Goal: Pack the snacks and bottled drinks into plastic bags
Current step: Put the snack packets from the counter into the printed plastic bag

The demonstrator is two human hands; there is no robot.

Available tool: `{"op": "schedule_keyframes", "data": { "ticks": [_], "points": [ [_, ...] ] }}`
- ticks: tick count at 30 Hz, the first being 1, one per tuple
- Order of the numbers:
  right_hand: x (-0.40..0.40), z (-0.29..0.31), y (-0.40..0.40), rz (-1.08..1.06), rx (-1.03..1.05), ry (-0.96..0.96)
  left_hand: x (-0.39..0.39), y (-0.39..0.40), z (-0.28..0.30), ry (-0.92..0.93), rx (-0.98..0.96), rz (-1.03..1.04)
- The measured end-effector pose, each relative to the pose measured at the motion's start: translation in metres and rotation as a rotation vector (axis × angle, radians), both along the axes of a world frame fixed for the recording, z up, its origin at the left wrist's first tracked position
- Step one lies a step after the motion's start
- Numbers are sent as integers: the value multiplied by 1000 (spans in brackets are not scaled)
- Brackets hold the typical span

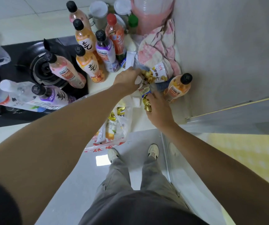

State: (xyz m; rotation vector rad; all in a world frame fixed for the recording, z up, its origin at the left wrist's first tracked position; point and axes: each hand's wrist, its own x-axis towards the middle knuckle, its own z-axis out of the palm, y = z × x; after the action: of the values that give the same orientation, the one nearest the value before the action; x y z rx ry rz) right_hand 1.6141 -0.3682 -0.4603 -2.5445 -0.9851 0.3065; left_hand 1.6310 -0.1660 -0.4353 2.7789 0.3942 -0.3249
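Observation:
My left hand (128,78) grips a white and yellow snack packet (156,74) that shows nuts, on the counter near the wall. My right hand (157,105) holds a bunch of gold-wrapped sweets (146,103) just above a clear plastic bag (112,127) with red print. That bag hangs over the counter's front edge with several snack packs inside. An orange drink bottle (178,87) stands right of my hands. Several more bottled drinks (88,65) stand to the left, orange, pink and purple, some on the black stove.
A black gas stove (44,69) fills the left of the counter. A pink and white cloth (160,46) and a large pink jug (151,12) sit at the back by the wall. My feet stand on the grey floor below.

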Motion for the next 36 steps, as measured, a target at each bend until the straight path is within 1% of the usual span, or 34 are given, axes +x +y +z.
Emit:
{"op": "schedule_keyframes", "data": {
  "ticks": [4,7,12,17,23,26,31,36],
  "points": [
    [-1,17,6,0,53,-42,-16,11,28,-77,13,28],
    [-5,31,15,17,108,-77,-32,21,52,-103,20,57],
    [-23,64,37,75,171,-99,-83,36,87,-154,-14,111],
    [-51,79,57,184,196,-32,-150,42,104,-177,-19,225],
    [-81,82,79,310,166,-1,-222,38,91,-145,-25,364],
    [-93,75,89,386,150,22,-244,34,77,-105,-25,407],
    [-100,59,101,449,2,-35,-252,31,54,4,-32,446],
    [-98,51,111,449,-124,-111,-243,32,38,41,-40,444]
  ]
}}
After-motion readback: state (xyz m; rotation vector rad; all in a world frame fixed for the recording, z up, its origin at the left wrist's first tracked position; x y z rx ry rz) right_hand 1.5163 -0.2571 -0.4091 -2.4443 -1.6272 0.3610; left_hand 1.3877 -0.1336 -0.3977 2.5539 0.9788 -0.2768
